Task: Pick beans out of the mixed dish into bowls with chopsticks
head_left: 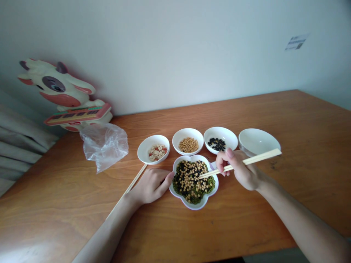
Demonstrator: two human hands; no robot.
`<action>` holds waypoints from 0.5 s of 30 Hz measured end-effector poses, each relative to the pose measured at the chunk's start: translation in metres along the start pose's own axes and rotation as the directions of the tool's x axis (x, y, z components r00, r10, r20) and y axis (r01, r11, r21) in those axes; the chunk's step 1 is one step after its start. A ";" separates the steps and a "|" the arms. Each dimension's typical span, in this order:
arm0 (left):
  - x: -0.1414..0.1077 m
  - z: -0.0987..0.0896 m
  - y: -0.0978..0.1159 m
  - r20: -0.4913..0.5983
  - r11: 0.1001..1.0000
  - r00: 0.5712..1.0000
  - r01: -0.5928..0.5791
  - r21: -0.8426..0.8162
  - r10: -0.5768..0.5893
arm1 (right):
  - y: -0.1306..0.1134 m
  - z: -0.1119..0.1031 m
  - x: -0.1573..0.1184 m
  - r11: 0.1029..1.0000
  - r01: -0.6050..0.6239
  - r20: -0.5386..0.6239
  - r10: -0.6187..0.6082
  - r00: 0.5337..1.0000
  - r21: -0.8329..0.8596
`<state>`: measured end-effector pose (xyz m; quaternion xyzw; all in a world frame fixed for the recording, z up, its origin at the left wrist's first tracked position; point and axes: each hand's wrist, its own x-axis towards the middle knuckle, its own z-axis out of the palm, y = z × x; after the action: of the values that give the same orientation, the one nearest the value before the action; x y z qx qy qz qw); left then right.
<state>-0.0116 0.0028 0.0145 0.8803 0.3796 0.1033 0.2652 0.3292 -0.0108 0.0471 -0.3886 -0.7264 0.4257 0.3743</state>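
A white flower-shaped dish (196, 208) stands on the table, filled with mixed green, black and yellow beans (192, 179). My left hand (155, 184) is at the dish's left side, thumb on the rim and the other fingers curled, partly hidden. Pinched in my right hand (238, 168) is a pair of wooden chopsticks (263, 156). Their tips reach down to the beans on the dish's right side. Whether a bean is between the tips is too small to tell. The dish's short handle is partly behind my right fingers.
Behind the dish stand white bowls: one with pale and reddish seeds (157, 152), one with yellow beans (188, 145), one with black beans (217, 144), and a plain bowl (259, 140). More chopsticks (137, 178) lie by my left forearm. A plastic bag (105, 144) and cow toy (65, 95) are left.
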 end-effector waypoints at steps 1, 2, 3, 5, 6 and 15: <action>0.000 0.000 0.000 -0.001 1.000 1.000 0.001 0.001 -0.001 | 0.000 0.000 0.000 1.000 0.004 -0.008 -0.004 1.000 -0.008; 0.000 0.000 0.000 -0.001 1.000 1.000 0.002 0.000 -0.002 | -0.001 0.000 0.000 1.000 0.008 -0.014 -0.008 1.000 -0.016; 0.000 0.000 0.000 0.001 1.000 1.000 0.002 0.000 -0.002 | -0.001 0.000 0.000 1.000 0.011 -0.018 -0.011 1.000 -0.020; 0.000 0.000 0.000 -0.001 1.000 1.000 0.000 -0.003 0.000 | -0.002 0.001 0.000 1.000 0.013 -0.025 -0.014 1.000 -0.021; 0.000 0.000 -0.001 -0.004 1.000 1.000 -0.004 -0.003 0.004 | -0.002 0.002 0.000 1.000 0.015 -0.035 -0.016 0.999 -0.020; 0.000 0.001 0.000 -0.011 1.000 1.000 -0.012 0.005 0.012 | 0.007 -0.002 -0.001 0.997 0.025 -0.164 -0.012 0.986 0.075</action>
<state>-0.0112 0.0029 0.0140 0.8827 0.3758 0.1087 0.2603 0.3330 -0.0090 0.0414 -0.4008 -0.6800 0.4165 0.4510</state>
